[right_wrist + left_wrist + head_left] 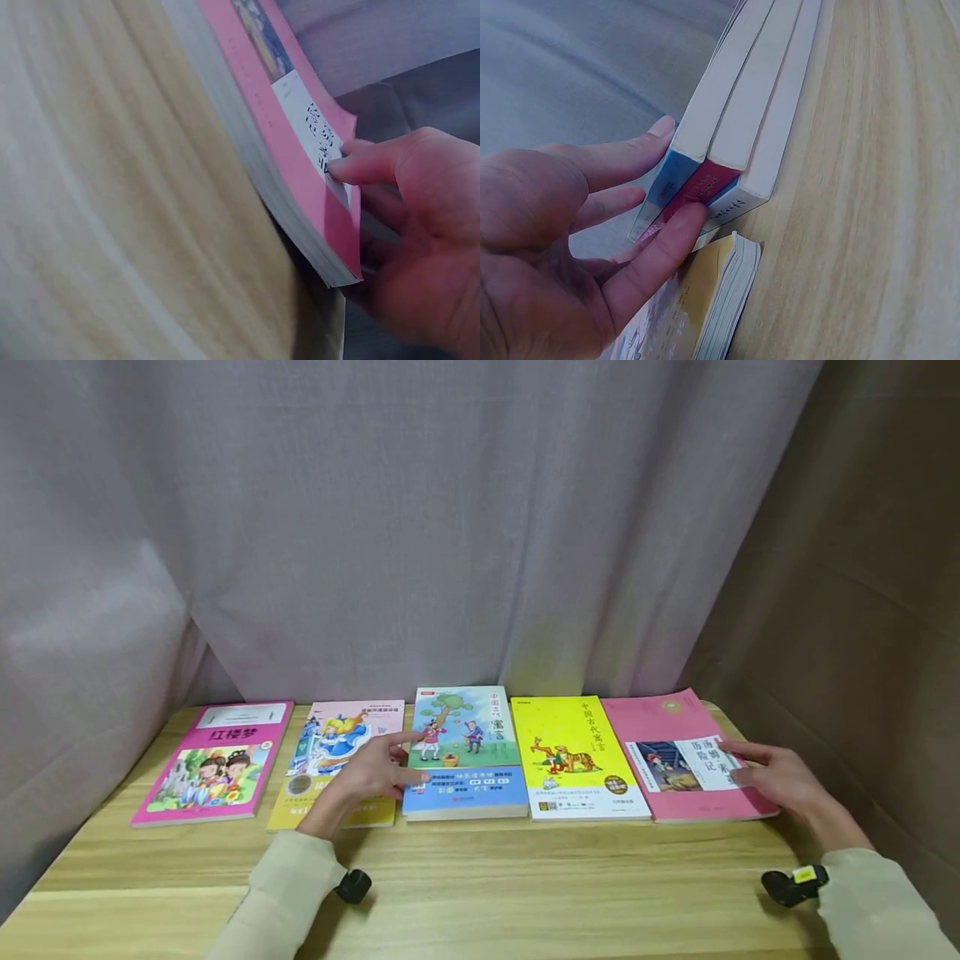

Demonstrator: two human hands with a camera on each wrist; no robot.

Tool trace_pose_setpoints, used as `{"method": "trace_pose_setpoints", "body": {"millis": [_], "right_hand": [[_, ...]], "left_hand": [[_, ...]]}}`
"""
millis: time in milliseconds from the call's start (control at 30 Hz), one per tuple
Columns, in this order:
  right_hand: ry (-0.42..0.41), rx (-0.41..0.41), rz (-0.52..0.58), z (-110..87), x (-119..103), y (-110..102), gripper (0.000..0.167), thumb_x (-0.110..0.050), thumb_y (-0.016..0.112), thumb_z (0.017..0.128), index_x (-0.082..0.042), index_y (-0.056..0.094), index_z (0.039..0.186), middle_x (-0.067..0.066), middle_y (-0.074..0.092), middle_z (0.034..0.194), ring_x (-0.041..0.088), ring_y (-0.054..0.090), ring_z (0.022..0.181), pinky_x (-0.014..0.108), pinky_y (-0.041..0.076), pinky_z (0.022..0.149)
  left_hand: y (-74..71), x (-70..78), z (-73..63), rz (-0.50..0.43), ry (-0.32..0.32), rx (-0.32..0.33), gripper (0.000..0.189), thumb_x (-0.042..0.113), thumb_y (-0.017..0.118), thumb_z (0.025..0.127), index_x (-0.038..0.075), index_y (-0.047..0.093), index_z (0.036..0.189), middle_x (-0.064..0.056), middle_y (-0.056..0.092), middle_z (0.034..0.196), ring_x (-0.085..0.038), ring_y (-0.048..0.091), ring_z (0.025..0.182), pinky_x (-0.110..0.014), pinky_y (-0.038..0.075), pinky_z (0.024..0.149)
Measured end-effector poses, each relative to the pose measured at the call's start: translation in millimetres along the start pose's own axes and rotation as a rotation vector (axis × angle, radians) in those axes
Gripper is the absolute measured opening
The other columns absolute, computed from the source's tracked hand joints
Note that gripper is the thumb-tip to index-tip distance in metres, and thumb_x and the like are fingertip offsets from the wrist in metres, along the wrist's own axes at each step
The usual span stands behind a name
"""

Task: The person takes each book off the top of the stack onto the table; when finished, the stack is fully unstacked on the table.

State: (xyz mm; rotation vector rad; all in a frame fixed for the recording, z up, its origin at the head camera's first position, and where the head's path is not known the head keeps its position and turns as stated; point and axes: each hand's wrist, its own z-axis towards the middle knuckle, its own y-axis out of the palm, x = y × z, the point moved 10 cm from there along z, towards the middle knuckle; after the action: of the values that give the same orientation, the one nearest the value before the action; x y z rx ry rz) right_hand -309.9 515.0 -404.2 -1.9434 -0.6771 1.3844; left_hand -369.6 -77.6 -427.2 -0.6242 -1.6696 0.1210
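Observation:
In the middle, a book with a blue-green cover (465, 789) tops a stack; the left wrist view shows a red-spined book (727, 142) and a paler-spined book (754, 180) beneath it. My left hand (367, 772) reaches to the stack's left side, thumb at its upper edge and a fairly straight fingertip at the red spine. At the far right lies a pink book (675, 722) with a white title panel. My right hand (780, 785) holds its right edge, thumb on the cover and fingers round the side, partly hidden behind the book.
A yellow book (558, 735) lies between the stack and the pink book. Left of the stack are a pink-and-yellow book (382, 810), partly under my left hand, and a magenta book (262, 768). Grey curtain (420, 527) hangs behind the wooden table (487, 893).

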Motion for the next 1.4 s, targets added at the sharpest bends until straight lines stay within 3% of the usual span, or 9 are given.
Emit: {"method": "trace_pose_setpoints", "body": {"millis": [167, 367, 500, 667, 867, 1000, 1100, 1300, 1400], "right_hand": [[0.003, 0.038, -0.073, 1.9, 0, 0, 0.070, -0.026, 0.067, 0.101, 0.000, 0.038, 0.159, 0.047, 0.026, 0.155, 0.056, 0.042, 0.123, 0.047, 0.048, 0.089], [-0.092, 0.141, -0.249, -5.8, -32, -3, 0.061, -0.020, 0.065, 0.101, 0.008, 0.046, 0.152, 0.046, 0.043, 0.141, 0.053, 0.051, 0.112, 0.059, 0.049, 0.087], [-0.160, 0.227, -0.247, -13.1, -62, 1, 0.056, -0.020, 0.061, 0.104, 0.004, 0.049, 0.153, 0.043, 0.045, 0.142, 0.054, 0.048, 0.115, 0.069, 0.048, 0.091], [-0.267, 0.276, -0.183, -21.3, -109, 18, 0.050, -0.022, 0.059, 0.107, -0.003, 0.054, 0.152, 0.036, 0.052, 0.141, 0.049, 0.050, 0.115, 0.061, 0.053, 0.088], [-0.354, 0.245, -0.098, -29.4, -160, 50, 0.047, -0.024, 0.060, 0.108, -0.005, 0.058, 0.151, 0.026, 0.061, 0.141, 0.042, 0.055, 0.120, 0.050, 0.052, 0.093], [-0.406, 0.189, -0.055, -32.8, -185, 75, 0.045, -0.023, 0.063, 0.106, -0.004, 0.061, 0.148, 0.023, 0.067, 0.136, 0.038, 0.060, 0.116, 0.039, 0.055, 0.088], [-0.422, 0.139, -0.016, -34.9, -198, 95, 0.044, -0.023, 0.064, 0.106, -0.007, 0.063, 0.146, 0.020, 0.069, 0.135, 0.033, 0.062, 0.112, 0.030, 0.055, 0.082], [-0.449, 0.042, 0.072, -37.8, -218, 132, 0.040, -0.021, 0.068, 0.104, -0.009, 0.067, 0.142, 0.016, 0.072, 0.128, 0.028, 0.063, 0.103, 0.027, 0.054, 0.076], [-0.465, -0.011, 0.116, -38.5, -226, 149, 0.041, -0.020, 0.070, 0.102, -0.007, 0.068, 0.141, 0.015, 0.073, 0.126, 0.026, 0.064, 0.099, 0.025, 0.055, 0.076]], "left_hand": [[1.7, 0.3, -0.5, 0.010, -0.003, -0.011, 0.072, 0.013, 0.086, 0.089, 0.020, 0.056, 0.155, -0.019, 0.060, 0.115, -0.022, 0.059, 0.075, -0.030, 0.060, 0.059], [1.6, 0.7, -1.2, 0.016, -0.018, -0.019, 0.073, 0.012, 0.085, 0.091, 0.023, 0.055, 0.156, -0.019, 0.060, 0.115, -0.022, 0.060, 0.079, -0.031, 0.061, 0.061], [1.7, -0.2, -0.9, 0.017, -0.014, -0.031, 0.073, 0.012, 0.084, 0.091, 0.023, 0.054, 0.157, -0.019, 0.059, 0.116, -0.023, 0.060, 0.081, -0.032, 0.062, 0.064], [1.8, -1.8, -1.5, 0.011, -0.008, -0.040, 0.073, 0.012, 0.083, 0.092, 0.023, 0.053, 0.157, -0.020, 0.058, 0.115, -0.023, 0.059, 0.080, -0.032, 0.063, 0.064], [0.0, -0.9, -1.6, 0.018, -0.013, -0.038, 0.074, 0.013, 0.083, 0.092, 0.025, 0.053, 0.158, -0.017, 0.055, 0.110, -0.021, 0.057, 0.079, -0.030, 0.061, 0.061], [-1.3, 0.1, -1.6, 0.020, -0.011, -0.035, 0.074, 0.013, 0.083, 0.092, 0.026, 0.052, 0.158, -0.016, 0.053, 0.106, -0.021, 0.057, 0.077, -0.030, 0.061, 0.061], [-2.1, -0.8, -2.2, 0.021, -0.010, -0.038, 0.074, 0.013, 0.083, 0.092, 0.025, 0.052, 0.158, -0.015, 0.052, 0.105, -0.021, 0.057, 0.076, -0.031, 0.062, 0.060], [-3.9, -4.1, -5.1, 0.018, -0.002, -0.040, 0.073, 0.014, 0.083, 0.092, 0.024, 0.052, 0.158, -0.018, 0.055, 0.108, -0.021, 0.061, 0.074, -0.033, 0.063, 0.061], [-4.0, -4.9, -6.5, 0.006, 0.012, -0.045, 0.073, 0.013, 0.083, 0.092, 0.022, 0.052, 0.158, -0.016, 0.058, 0.103, -0.020, 0.062, 0.072, -0.033, 0.063, 0.061]]}}
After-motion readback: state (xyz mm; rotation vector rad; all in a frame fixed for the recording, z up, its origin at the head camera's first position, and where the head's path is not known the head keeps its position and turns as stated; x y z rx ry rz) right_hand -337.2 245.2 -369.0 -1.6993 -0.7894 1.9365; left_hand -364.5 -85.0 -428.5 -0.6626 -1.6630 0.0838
